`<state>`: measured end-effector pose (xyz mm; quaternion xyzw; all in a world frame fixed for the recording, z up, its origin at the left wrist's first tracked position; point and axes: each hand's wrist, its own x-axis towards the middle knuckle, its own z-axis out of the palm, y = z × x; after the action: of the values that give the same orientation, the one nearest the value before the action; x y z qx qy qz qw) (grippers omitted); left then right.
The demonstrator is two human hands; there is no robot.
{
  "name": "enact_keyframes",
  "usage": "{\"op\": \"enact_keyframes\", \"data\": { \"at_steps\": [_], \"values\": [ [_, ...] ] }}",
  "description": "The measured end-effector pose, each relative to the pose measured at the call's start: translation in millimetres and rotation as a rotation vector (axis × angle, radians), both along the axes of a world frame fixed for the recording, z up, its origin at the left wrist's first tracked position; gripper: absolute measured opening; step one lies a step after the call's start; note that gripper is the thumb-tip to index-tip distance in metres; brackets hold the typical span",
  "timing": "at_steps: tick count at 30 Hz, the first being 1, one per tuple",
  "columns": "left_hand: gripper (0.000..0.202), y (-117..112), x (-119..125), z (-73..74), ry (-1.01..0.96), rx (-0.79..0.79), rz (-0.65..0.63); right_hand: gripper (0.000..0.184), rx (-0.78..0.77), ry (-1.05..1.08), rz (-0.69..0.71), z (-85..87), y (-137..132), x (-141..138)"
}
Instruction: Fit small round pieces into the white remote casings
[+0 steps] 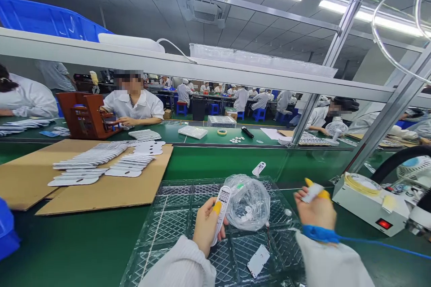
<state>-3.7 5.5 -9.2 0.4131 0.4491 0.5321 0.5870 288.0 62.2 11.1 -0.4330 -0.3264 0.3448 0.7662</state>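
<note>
White sleeves (pixel 182 264) up front, left hand (pixel 206 224) on white remote (pixel 222 202), right hand (pixel 319 210) on small white piece (pixel 311 192)

Left: fingers curled round the remote, thumb pressed on its front, yellow thumb cover, keypad end up. Remote is held above the gridded tray (pixel 175 215), just beside the clear plastic bag (pixel 252 202). Right: raised near tray's right edge, pinching the small piece between yellow-covered digits; blue wrist strap (pixel 321 234), cord running off right. Bag sits on tray, small white bits inside. White flat part (pixel 258 261) lies on tray between the forearms. Second remote (pixel 259 169) at tray's far edge. Right: white box (pixel 373 206), red switch. Left: white panels (pixel 90 157) in rows on cardboard (pixel 101 197). Across bench: co-worker (pixel 134 105) at red-brown fixture (pixel 89 116).
</note>
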Motion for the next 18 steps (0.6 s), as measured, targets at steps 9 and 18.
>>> {"op": "enact_keyframes", "data": {
  "at_steps": [9,18],
  "values": [
    [0.039,11.4,-3.9,-4.6,-0.015,-0.007,0.023,0.026,-0.064,-0.117,0.470,11.3,1.9,-148.7],
    [0.028,9.2,-0.9,-0.6,0.020,0.044,-0.034,0.033,-0.166,-0.071,0.556,-1.6,-0.3,-151.0]
  ]
}}
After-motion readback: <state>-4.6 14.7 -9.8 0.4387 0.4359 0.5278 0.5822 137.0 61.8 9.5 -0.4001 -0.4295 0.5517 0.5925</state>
